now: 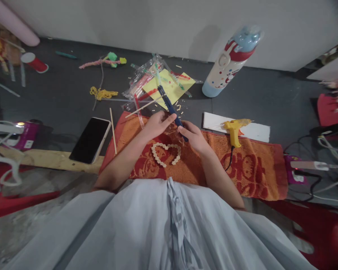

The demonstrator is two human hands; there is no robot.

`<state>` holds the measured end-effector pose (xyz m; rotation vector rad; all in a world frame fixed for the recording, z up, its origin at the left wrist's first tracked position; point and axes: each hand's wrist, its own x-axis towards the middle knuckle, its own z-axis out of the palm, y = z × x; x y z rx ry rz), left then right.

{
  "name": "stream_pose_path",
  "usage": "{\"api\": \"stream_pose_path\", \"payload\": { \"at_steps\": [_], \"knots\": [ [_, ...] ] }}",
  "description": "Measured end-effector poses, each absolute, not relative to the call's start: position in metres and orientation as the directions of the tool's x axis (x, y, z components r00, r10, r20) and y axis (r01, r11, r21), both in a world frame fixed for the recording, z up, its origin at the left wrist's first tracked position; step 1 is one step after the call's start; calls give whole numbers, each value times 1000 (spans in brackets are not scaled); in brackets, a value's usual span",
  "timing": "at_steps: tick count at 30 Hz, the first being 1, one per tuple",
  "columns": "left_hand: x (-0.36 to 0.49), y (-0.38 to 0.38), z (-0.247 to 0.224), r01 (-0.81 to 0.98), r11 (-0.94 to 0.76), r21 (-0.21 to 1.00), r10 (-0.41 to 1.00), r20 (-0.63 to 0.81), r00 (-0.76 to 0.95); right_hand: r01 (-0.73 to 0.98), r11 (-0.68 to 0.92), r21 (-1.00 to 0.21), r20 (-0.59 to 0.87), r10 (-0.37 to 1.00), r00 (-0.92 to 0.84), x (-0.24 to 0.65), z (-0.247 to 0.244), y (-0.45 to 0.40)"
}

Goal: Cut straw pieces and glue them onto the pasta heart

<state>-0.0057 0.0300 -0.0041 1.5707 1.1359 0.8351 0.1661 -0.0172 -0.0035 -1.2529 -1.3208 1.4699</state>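
My left hand (158, 123) is closed, its thumb against the middle of a dark blue utility knife (169, 104). Lower down, my right hand (192, 134) grips the same knife near its bottom end. The knife points up and away from me, over a yellow paper sheet (173, 85). A thin wooden stick (143, 107) slants towards the knife's upper part; whether they touch is unclear. Below my hands, a heart outline made of small pale pieces (154, 153) lies on the orange towel (253, 176), with a gap near its lower tip. Cut bits (179, 107) are scattered beyond my hands.
A phone (90, 140) and another wooden stick (113, 131) lie left. On the right are a yellow glue gun (234, 132) with a cord, a white board (257, 131) and a tall bottle (228, 63). Plastic wrappers (142, 80) and yellow string (103, 93) lie farther back.
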Motion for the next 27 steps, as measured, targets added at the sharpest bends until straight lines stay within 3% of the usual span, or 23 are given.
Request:
{"api": "stream_pose_path", "payload": {
  "at_steps": [5,9,12,16,27],
  "knots": [
    [-22,34,10,452,-312,836,943,329,44,91,-142,-986,-159,961,-224,172,-1,-17],
    [-32,41,11,692,-407,597,850,525,47,91,-135,-987,-154,957,-244,172,-1,-16],
    [-35,45,3,762,-384,522,866,490,101,69,-136,-988,-150,951,-269,173,-2,-16],
    [-36,46,-1,797,-307,521,908,410,82,45,-152,-987,-159,936,-313,176,-3,-17],
    [-43,49,0,688,-321,651,903,429,16,61,-155,-986,-167,913,-374,179,3,-19]
  ]
}}
